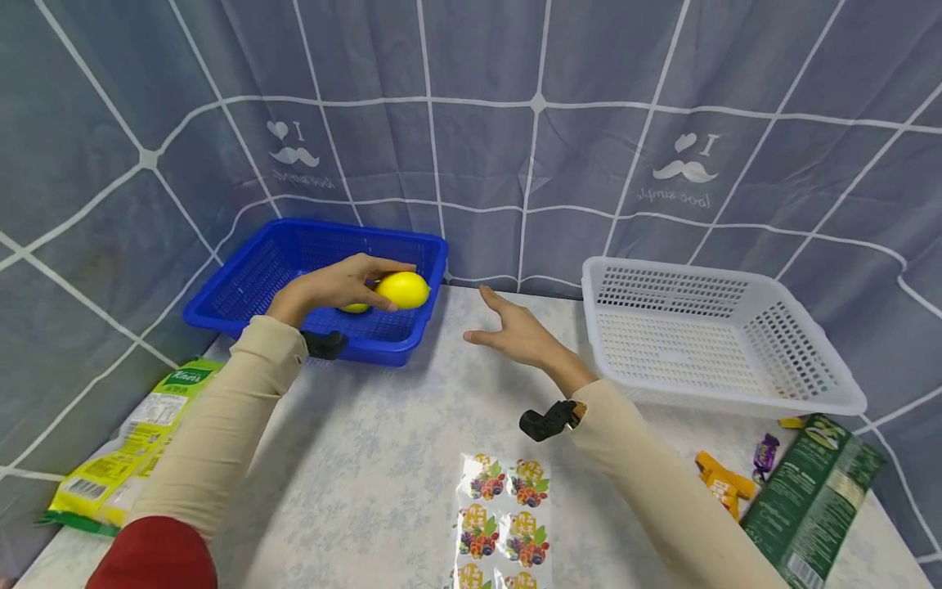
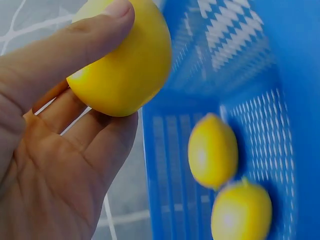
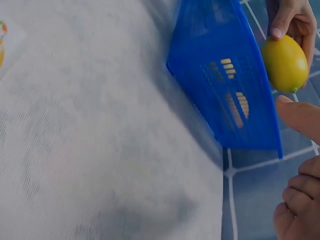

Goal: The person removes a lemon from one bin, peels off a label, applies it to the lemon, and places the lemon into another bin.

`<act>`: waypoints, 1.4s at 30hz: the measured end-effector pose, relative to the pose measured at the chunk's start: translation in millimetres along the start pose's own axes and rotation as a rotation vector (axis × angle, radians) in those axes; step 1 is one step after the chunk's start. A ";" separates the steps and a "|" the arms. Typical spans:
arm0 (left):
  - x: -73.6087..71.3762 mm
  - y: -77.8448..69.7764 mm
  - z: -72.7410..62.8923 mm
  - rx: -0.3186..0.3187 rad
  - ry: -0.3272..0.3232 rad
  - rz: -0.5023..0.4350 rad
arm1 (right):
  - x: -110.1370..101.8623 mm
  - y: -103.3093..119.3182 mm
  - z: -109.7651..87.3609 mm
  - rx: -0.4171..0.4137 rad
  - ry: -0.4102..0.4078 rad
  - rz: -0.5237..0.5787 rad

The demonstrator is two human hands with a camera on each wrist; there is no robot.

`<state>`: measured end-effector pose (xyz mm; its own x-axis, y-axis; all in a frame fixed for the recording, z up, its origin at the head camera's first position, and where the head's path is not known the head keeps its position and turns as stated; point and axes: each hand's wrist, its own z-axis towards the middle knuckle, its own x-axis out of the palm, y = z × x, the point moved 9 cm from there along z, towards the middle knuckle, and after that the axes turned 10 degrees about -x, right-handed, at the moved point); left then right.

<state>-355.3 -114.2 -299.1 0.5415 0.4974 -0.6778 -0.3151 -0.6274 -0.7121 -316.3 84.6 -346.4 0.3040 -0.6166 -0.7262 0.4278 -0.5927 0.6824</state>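
My left hand (image 1: pixel 341 284) grips a yellow lemon (image 1: pixel 404 290) above the right part of a blue basket (image 1: pixel 368 350). In the left wrist view the thumb lies across the held lemon (image 2: pixel 130 65), with the fingers behind it. Two more lemons lie inside the basket, an upper lemon (image 2: pixel 213 151) and a lower lemon (image 2: pixel 242 212); the head view shows only a bit of yellow under the hand. To the right of the basket, my right hand (image 1: pixel 518 330) hovers with nothing in it, thumb and fingers spread apart and pointing toward the lemon.
A white basket (image 1: pixel 673 331) stands at the right. Near it lie a green package (image 1: pixel 813 499), an orange packet (image 1: pixel 724 483) and a purple candy (image 1: pixel 765 456). A fruit sticker sheet (image 1: pixel 504 523) lies front centre, a yellow-green Knorr bag (image 1: pixel 140 446) at left. A grey curtain (image 1: pixel 486 155) hangs behind.
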 end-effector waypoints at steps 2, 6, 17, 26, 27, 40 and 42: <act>6.5 -7.5 6.6 0.014 0.015 -0.016 | -3.1 -4.3 -4.4 0.006 -0.009 0.002; 19.7 -21.1 17.2 0.022 0.048 -0.054 | -9.4 -12.0 -11.8 0.021 -0.029 -0.014; 66.3 -50.4 49.8 0.062 0.118 0.019 | -25.4 -23.1 -26.2 -0.020 -0.086 0.074; 103.6 -70.4 74.6 0.111 0.152 0.031 | -27.3 -24.7 -32.8 -0.088 -0.134 0.269; 106.0 -71.5 76.4 0.120 0.144 0.038 | -27.5 -24.6 -33.3 -0.096 -0.143 0.269; 140.2 -55.4 85.6 0.117 0.104 0.009 | -9.5 -44.5 -46.1 -0.015 -0.146 0.094; 145.1 -50.8 85.6 0.098 0.097 0.016 | -3.4 -48.4 -47.1 -0.011 -0.141 0.097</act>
<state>-327.5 41.2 -376.9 0.6071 0.4244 -0.6718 -0.3965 -0.5709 -0.7189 -298.0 139.8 -380.8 0.2227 -0.7378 -0.6373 0.4117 -0.5214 0.7475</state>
